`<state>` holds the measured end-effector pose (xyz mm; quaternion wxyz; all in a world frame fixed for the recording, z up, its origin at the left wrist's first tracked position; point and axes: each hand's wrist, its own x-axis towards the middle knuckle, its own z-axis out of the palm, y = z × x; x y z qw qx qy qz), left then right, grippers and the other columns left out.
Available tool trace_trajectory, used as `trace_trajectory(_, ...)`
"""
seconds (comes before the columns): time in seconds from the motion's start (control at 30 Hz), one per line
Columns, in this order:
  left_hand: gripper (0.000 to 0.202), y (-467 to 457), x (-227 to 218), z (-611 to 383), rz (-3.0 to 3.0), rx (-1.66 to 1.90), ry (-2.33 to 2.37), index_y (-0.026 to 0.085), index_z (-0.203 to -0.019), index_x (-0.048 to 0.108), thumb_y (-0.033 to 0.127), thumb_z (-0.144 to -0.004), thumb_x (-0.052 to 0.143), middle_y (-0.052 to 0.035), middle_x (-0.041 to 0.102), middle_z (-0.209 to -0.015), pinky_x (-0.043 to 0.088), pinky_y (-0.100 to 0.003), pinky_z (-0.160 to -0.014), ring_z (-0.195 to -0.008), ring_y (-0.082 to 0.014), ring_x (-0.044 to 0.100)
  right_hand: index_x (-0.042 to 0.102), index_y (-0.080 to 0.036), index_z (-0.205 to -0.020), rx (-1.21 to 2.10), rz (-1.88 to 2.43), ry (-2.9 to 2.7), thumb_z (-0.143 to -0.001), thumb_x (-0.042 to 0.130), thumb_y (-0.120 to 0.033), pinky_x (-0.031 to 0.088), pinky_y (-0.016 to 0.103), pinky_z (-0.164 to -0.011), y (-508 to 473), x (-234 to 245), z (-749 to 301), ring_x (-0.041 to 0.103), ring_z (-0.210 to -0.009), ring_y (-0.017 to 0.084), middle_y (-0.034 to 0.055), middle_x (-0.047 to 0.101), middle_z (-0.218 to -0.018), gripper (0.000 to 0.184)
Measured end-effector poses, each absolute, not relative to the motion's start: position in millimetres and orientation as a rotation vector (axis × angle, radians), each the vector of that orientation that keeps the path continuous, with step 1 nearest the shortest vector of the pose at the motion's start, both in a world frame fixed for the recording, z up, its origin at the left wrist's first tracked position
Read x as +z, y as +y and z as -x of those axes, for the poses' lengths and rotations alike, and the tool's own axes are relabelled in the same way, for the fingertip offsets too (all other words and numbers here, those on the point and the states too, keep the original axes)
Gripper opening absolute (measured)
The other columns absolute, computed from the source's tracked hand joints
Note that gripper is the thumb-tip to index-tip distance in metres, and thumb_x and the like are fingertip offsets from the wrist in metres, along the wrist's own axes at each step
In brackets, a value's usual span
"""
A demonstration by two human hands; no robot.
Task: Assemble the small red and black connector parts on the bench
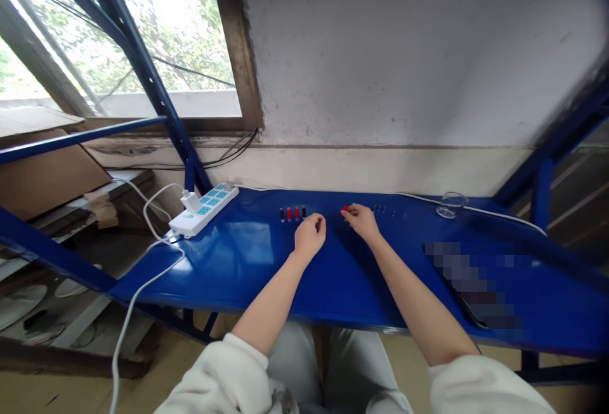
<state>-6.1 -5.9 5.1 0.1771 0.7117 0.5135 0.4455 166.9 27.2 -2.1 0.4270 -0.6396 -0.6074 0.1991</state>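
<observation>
Four-sided grouping aside, a short row of small upright cylinders stands on the blue table (pixel 247 287): a black cylinder (pixel 281 214), a red cylinder (pixel 289 213), and more in the same two colours. My left hand (pixel 310 236) is just right of this row, its fingers curled closed; what they hold, if anything, is hidden. Between the thumb and fingers of my right hand (pixel 362 220) is a small red piece (pixel 344 209), partly covered by the fingertips. Past that hand lie several tiny metal parts (pixel 378 208), too small to name.
A white power strip (pixel 204 211) with plugs and a cable (pixel 137 300) sits at the table's left end. At the right are a clear round container (pixel 448 208) and a dark flat object (pixel 457 284), partly blurred. A wall (pixel 380 71) rises behind.
</observation>
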Motion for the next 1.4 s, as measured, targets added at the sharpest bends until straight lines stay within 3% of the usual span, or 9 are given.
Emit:
trace_trajectory(0.23, 0.020, -10, 6, 7, -2.267, 1.115, 1.509, 0.021, -0.089, 0.059, 0.026, -0.084, 0.040, -0.0035, 0.061, -0.079, 0.040, -0.023, -0.060, -0.070, -0.0150, 0.056, 0.061, -0.018, -0.071, 0.259, 1.800, -1.648, -0.071, 0.057, -0.030, 0.038, 0.023, -0.056, 70, -6, -187, 0.058, -0.065, 0.015, 0.0038, 0.064, -0.070, 0.013)
trace_trajectory(0.63, 0.023, -11, 7, 5, -2.282, 1.090, 1.472, 0.021, -0.093, 0.058, 0.025, -0.084, 0.037, -0.0038, 0.062, -0.080, 0.042, -0.025, -0.064, -0.071, -0.0154, 0.056, 0.062, -0.018, -0.078, 0.227, 1.918, -1.729, -0.074, 0.057, -0.029, 0.039, 0.025, -0.060, 98, -18, -188, 0.059, -0.071, 0.017, 0.0061, 0.064, -0.076, 0.013)
trace_trajectory(1.0, 0.026, -11, 7, 6, -2.238, 1.027, 1.515, 0.022, -0.102, 0.057, 0.026, -0.084, 0.038, -0.0055, 0.062, -0.080, 0.041, -0.025, -0.063, -0.073, -0.0178, 0.058, 0.061, -0.014, -0.079, 0.307, 1.991, -1.770, -0.072, 0.056, -0.015, 0.042, 0.025, -0.065, 102, -15, -193, 0.060, -0.076, 0.017, 0.0078, 0.064, -0.078, 0.008)
trace_trajectory(1.2, 0.052, -5, 5, 13, -2.072, 1.084, 1.648, 0.022, -0.131, 0.035, 0.027, -0.080, 0.045, -0.0052, 0.059, -0.071, 0.041, -0.024, -0.061, -0.063, -0.0175, 0.057, 0.062, -0.014, -0.077, 0.288, 2.052, -1.773, -0.069, 0.060, -0.017, 0.043, 0.025, -0.061, 104, -13, -191, 0.061, -0.073, 0.018, 0.0086, 0.064, -0.076, 0.008)
trace_trajectory(1.4, 0.063, 0, 8, 19, -1.965, 1.058, 1.792, 0.022, -0.136, 0.024, 0.027, -0.078, 0.048, -0.0054, 0.058, -0.069, 0.043, -0.027, -0.063, -0.062, -0.0185, 0.058, 0.063, -0.014, -0.078, 0.236, 2.116, -1.769, -0.067, 0.063, -0.022, 0.043, 0.026, -0.059, 95, -11, -192, 0.062, -0.074, 0.020, 0.0093, 0.064, -0.073, 0.013)
